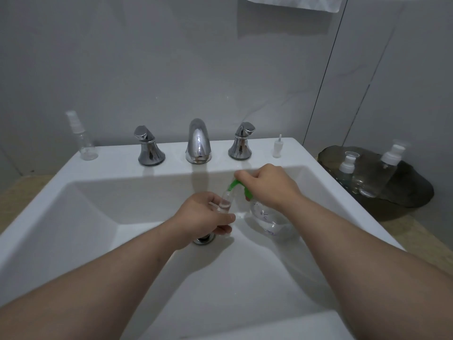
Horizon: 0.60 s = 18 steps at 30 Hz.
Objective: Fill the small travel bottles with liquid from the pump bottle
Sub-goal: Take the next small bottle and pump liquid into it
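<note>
Over the white sink basin, my left hand grips a small clear travel bottle, held upright with its mouth uncovered. My right hand curls over the green pump head of a clear pump bottle that stands in the basin. The green spout points down at the small bottle's mouth. Some clear liquid shows inside the small bottle.
A clear spray bottle stands on the sink's back left ledge, and a loose white pump cap on the back right. Chrome faucet with two handles lies between. A dark tray at the right holds several clear bottles. The drain sits under my left hand.
</note>
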Each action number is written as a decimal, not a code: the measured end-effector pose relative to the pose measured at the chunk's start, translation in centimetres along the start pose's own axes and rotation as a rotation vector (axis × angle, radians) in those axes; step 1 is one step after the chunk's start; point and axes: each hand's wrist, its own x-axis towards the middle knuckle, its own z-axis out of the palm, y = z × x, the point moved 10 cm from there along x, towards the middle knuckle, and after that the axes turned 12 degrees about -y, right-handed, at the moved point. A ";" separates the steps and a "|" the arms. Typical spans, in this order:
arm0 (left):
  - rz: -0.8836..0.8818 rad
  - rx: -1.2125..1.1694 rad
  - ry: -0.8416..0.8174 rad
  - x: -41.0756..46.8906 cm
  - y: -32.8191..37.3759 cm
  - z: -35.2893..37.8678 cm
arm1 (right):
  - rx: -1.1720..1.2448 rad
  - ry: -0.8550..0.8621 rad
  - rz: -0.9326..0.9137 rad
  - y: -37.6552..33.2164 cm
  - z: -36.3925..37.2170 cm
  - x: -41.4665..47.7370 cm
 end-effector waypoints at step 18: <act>0.022 0.015 -0.019 0.0 -0.4 0.2 | 0.003 -0.017 -0.057 -1.3 -0.2 -0.6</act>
